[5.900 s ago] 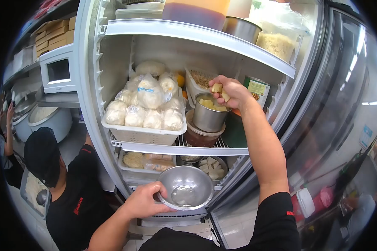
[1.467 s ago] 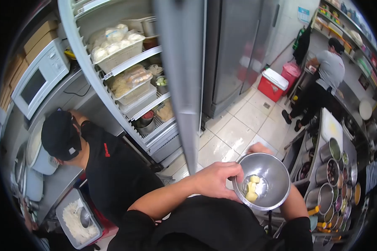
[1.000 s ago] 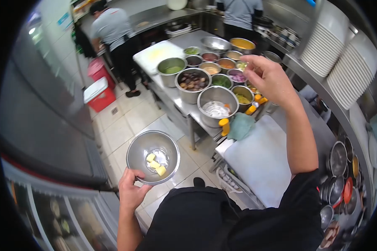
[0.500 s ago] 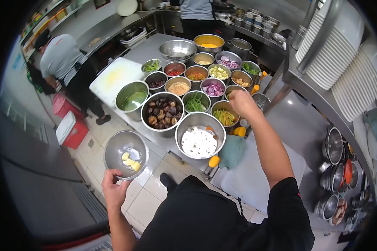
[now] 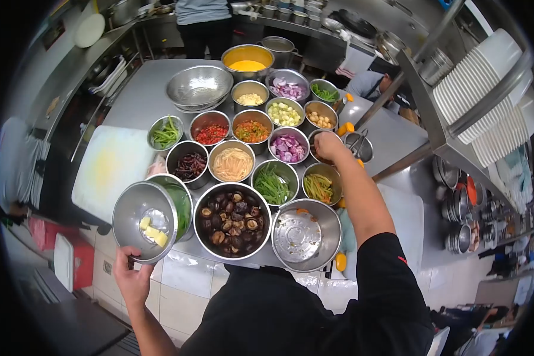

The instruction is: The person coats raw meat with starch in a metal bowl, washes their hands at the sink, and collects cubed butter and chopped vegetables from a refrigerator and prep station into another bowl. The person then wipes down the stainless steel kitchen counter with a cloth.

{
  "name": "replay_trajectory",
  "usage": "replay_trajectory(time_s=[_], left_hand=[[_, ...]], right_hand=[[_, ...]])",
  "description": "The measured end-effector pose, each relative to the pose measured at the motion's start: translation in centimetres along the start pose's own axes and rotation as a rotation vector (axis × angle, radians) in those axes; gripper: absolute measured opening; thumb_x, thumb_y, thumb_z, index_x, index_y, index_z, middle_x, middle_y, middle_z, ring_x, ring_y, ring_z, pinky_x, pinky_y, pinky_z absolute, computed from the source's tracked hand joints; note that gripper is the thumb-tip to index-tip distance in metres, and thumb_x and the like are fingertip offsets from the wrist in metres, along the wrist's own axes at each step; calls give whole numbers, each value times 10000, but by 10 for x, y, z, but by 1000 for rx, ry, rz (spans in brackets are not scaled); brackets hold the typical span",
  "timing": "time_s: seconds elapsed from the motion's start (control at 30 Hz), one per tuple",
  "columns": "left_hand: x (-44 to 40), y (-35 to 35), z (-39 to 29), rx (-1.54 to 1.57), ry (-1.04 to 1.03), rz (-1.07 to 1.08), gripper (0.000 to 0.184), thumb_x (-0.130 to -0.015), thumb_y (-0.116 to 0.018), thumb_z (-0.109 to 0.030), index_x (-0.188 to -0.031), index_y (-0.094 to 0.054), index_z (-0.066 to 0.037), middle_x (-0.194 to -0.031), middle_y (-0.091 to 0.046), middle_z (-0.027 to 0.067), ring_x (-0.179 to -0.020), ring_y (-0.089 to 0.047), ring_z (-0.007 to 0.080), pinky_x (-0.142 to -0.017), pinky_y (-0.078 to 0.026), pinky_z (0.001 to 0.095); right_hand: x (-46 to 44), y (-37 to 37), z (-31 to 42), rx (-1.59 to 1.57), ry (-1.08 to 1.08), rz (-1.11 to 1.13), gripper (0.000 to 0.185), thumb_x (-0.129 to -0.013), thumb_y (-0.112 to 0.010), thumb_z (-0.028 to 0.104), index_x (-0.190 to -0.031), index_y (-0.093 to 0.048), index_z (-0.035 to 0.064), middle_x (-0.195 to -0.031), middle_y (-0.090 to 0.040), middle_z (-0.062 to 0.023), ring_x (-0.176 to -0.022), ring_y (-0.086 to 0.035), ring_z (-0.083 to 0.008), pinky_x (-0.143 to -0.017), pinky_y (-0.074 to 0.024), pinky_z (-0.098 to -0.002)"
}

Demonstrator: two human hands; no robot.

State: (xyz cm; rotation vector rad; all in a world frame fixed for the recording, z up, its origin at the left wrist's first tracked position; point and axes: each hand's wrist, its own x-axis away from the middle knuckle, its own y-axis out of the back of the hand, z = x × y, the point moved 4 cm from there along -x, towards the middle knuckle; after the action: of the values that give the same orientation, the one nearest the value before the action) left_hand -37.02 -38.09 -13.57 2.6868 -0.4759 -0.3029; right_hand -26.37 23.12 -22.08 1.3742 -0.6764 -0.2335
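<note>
My left hand point(image 5: 133, 274) grips the rim of a steel mixing bowl point(image 5: 124, 207), thumb at the near edge. A few pale yellow chunks point(image 5: 152, 232) lie inside the tilted bowl, which overlaps a pot of greenish liquid point(image 5: 183, 204) in view. My right hand point(image 5: 332, 146) reaches down into a small steel pot point(image 5: 312, 140), its fingertips hidden there. Around that pot stand pots of chopped red onion point(image 5: 288, 148), yellow-green cut vegetables point(image 5: 318, 188) and peeled whole cloves point(image 5: 320, 119). Closer to me are a pot of dark mushrooms point(image 5: 232, 220) and a nearly bare steel pot point(image 5: 305, 234).
A perforated steel colander point(image 5: 200, 87) and a white cutting board point(image 5: 114, 169) are on the left of the table. Stacked white plates point(image 5: 471, 89) fill a rack at the right. One person point(image 5: 205, 24) stands at the back; another point(image 5: 368, 86) bends beyond the table.
The view has swung right and closer to the table. My left hand has brought the bowl over to the table's edge. My right hand has sunk into the small pot.
</note>
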Motion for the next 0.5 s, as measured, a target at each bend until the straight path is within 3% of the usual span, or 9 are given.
replay_trajectory(time_s=[0.07,0.13,0.23,0.47,0.5], left_hand=[[-30,-15,-15,11,-84,55,314,-686,-736,53,-911,-534,-33,-840,-515,2,-785,-517,75,-690,-426,211],[-56,-36,-32,-9,-172,119,310,-645,-746,34,-875,-550,-32,-823,-533,36,-762,-542,136,-683,-443,251],[-85,-73,-57,-114,-313,244,315,-597,-774,-6,-831,-565,-32,-822,-572,98,-742,-572,240,-678,-467,317],[-114,-150,-95,-264,-424,430,361,-609,-861,-89,-821,-572,-44,-838,-596,115,-771,-604,279,-689,-493,351],[-118,-160,-99,-302,-408,472,382,-625,-880,-138,-846,-581,-50,-885,-607,125,-789,-614,296,-699,-503,367]], right_hand=[[6,2,-9,-73,16,-30,330,-769,-659,167,-1083,-703,78,-1080,-675,-224,-1022,-651,-353,-900,-517,-429],[24,8,-1,-129,58,-142,302,-779,-644,189,-1056,-716,92,-1065,-683,-217,-1028,-649,-352,-907,-516,-433],[10,-13,6,-24,66,-27,292,-741,-664,125,-1025,-716,80,-1038,-689,-213,-1017,-651,-355,-906,-517,-433],[27,14,-19,-197,4,-145,295,-748,-640,68,-1028,-730,84,-1008,-703,-191,-977,-666,-341,-874,-532,-415],[35,25,-19,-208,41,-202,286,-779,-660,85,-1057,-724,69,-965,-716,-179,-880,-696,-303,-809,-548,-392]])
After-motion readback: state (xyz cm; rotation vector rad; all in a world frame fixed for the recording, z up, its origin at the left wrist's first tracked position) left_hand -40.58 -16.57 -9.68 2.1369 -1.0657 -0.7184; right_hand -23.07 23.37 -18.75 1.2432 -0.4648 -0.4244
